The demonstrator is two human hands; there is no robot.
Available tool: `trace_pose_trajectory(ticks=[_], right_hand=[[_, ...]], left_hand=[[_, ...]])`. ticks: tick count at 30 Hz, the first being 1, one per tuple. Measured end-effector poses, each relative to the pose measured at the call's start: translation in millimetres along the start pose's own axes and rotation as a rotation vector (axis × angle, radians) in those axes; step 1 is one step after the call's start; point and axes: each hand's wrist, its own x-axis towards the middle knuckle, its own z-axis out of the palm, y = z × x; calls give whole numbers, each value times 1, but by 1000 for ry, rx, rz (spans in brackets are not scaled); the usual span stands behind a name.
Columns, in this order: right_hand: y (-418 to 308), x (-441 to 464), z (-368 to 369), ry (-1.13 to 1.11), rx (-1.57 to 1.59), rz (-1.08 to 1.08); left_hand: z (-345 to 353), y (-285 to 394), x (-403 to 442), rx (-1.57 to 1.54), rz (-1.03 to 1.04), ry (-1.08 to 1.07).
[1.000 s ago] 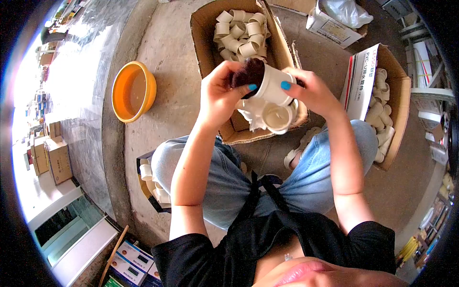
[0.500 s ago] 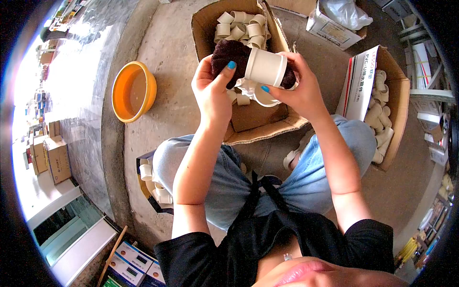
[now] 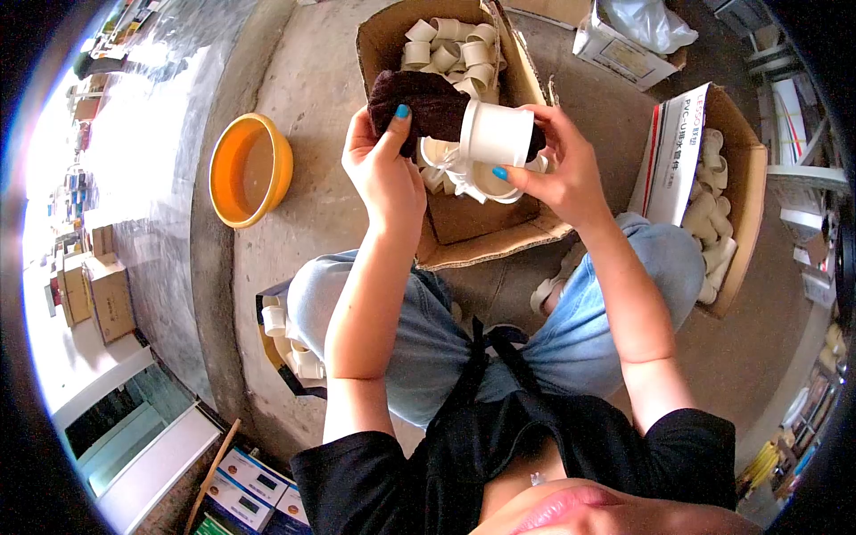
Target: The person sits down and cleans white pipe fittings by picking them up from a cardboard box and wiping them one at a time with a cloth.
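As an orange basin (image 3: 251,169) sits well left of the fingers (image 3: 362,132), a person's left hand (image 3: 390,174) pinches a dark cloth (image 3: 417,100) beneath its thumb, the fabric bunched above the fingers. Just past them, an open carton (image 3: 499,245) holds cream fittings (image 3: 446,55). Between the two hands lies a white pipe fitting (image 3: 499,134), its left end against the cloth and its right end gripped by the right hand (image 3: 571,169), thumb low, fingers curled around. Farther right, beyond those fingers, stands another carton (image 3: 750,174).
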Motion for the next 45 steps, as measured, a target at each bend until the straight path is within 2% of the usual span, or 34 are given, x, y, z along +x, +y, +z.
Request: trace_pose_trajectory(ticks=[4, 7, 10, 13, 18, 19, 20, 22, 24, 26, 27, 28, 30, 31, 34, 37, 43, 45], right_hand=[[-2, -2, 0, 5, 77, 81], [3, -5, -4, 32, 155, 123], [8, -4, -22, 91, 397, 161], [13, -3, -19, 143, 530, 241], [21, -2, -16, 183, 633, 339], [23, 0, -14, 249, 660, 373], [23, 2, -14, 263, 681, 402], [19, 5, -16, 296, 720, 465], [17, 3, -16, 324, 757, 470], [22, 3, -15, 363, 788, 452], [13, 4, -16, 360, 784, 466], [12, 4, -17, 350, 807, 473], [11, 4, -21, 329, 850, 483], [11, 4, -20, 362, 873, 503], [13, 6, -21, 432, 905, 540], [18, 6, -22, 392, 908, 551], [18, 5, -20, 340, 866, 546], [22, 4, -19, 317, 863, 563]], left_hand=[[-3, -6, 3, 6, 6, 25], [-4, 1, 8, 19, -36, 208], [-18, 16, 29, -17, 101, 301], [-18, 8, 16, 121, 35, 177], [-9, 1, 5, 154, -12, 34], [-17, -5, 10, 324, 99, -41], [-24, -10, 10, 432, 79, -76], [-4, -5, -1, 203, -43, -122], [-10, -14, -3, 419, 3, -163], [-8, -16, -7, 848, 49, -249], [-7, -16, -7, 1003, 118, -421], [-3, -12, -10, 1058, 58, -572], [2, -16, -19, 1085, -109, -686], [1, -20, -20, 1070, -77, -780], [2, -34, -31, 1125, 49, -774], [4, -42, -36, 1191, 158, -696], [4, -45, -33, 1143, 125, -711], [5, -44, -34, 1087, 25, -711]])
